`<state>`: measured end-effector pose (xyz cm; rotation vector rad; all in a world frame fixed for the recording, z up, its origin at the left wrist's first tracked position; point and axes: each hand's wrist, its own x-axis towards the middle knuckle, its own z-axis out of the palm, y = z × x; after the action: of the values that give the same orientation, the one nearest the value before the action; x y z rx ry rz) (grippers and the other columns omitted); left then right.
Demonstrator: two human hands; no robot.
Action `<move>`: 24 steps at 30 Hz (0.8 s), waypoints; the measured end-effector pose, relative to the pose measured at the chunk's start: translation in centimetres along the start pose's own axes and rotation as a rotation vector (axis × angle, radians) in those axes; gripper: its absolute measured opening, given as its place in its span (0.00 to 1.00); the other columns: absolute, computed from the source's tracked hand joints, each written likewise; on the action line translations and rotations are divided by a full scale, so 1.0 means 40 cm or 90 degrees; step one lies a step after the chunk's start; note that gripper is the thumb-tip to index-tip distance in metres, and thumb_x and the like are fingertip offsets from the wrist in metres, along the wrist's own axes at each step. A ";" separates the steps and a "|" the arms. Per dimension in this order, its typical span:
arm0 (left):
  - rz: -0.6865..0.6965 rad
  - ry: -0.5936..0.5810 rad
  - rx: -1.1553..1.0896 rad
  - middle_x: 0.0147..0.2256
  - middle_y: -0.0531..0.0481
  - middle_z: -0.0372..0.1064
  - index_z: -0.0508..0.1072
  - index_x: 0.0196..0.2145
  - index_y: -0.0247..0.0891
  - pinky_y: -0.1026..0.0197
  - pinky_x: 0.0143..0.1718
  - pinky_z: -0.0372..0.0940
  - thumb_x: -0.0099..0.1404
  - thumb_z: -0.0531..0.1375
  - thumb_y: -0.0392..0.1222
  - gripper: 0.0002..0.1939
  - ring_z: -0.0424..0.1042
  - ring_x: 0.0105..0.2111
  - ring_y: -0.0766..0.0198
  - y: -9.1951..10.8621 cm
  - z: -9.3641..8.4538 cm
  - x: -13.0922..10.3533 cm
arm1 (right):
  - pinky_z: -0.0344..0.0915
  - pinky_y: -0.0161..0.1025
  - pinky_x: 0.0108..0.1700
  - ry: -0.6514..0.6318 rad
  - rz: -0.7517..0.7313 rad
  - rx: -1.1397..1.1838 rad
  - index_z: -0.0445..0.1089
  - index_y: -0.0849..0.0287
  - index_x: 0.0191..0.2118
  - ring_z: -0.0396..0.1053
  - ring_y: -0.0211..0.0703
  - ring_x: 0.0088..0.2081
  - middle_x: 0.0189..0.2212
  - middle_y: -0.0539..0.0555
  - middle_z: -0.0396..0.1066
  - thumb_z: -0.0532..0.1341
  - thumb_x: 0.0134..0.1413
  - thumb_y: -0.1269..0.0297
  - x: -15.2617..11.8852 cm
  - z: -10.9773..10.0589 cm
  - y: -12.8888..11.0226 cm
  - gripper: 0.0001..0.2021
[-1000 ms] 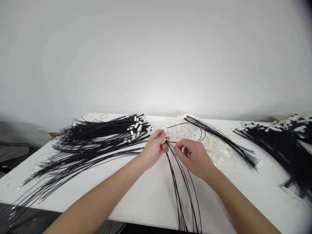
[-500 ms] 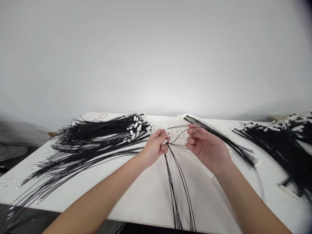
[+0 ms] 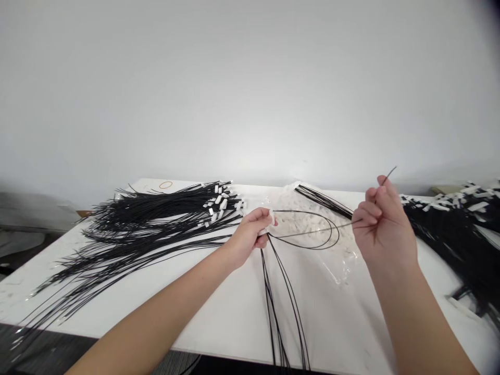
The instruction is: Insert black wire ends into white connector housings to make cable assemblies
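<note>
Table (image 3: 219, 307), white, w/ wires (image 3: 156, 208) on top, by grey wall (image 3: 250, 94).

- The left hand (image 3: 251, 230) is covering much of the white piece (image 3: 272, 221).
- The right hand (image 3: 385, 232) is hiding part of the single wire (image 3: 320, 229) and the near end of the bundle (image 3: 324, 200).
- The hanging wires (image 3: 275, 310) are running out past the bottom edge.
- The dark heap (image 3: 449, 229) is blurring, spilling beyond the right edge.
- The pale bits (image 3: 308, 219) are looking too small to count.
</note>
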<state>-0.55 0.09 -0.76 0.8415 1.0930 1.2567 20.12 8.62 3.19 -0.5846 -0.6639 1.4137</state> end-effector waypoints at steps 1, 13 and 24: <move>0.003 -0.001 0.007 0.35 0.53 0.61 0.62 0.31 0.38 0.69 0.17 0.42 0.58 0.54 0.45 0.08 0.49 0.14 0.81 -0.002 -0.003 0.001 | 0.49 0.21 0.13 -0.029 0.008 -0.045 0.68 0.53 0.42 0.49 0.19 0.16 0.26 0.43 0.62 0.64 0.43 0.66 -0.004 0.000 -0.001 0.15; 0.013 0.019 -0.037 0.32 0.54 0.59 0.64 0.32 0.37 0.69 0.17 0.39 0.57 0.56 0.44 0.08 0.48 0.15 0.81 0.005 -0.004 0.002 | 0.53 0.31 0.22 -0.321 -0.187 -0.670 0.71 0.59 0.24 0.56 0.30 0.22 0.20 0.49 0.63 0.61 0.44 0.65 -0.093 0.036 0.049 0.04; -0.002 0.016 -0.052 0.30 0.53 0.61 0.66 0.34 0.36 0.69 0.18 0.39 0.56 0.58 0.44 0.10 0.48 0.14 0.81 0.014 0.003 -0.001 | 0.53 0.31 0.22 -0.349 -0.239 -0.745 0.71 0.58 0.25 0.54 0.29 0.21 0.19 0.48 0.60 0.59 0.46 0.66 -0.093 0.031 0.062 0.05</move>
<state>-0.61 0.14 -0.21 0.7646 1.0547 1.3038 17.37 5.08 2.00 -0.8946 -1.9717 0.7027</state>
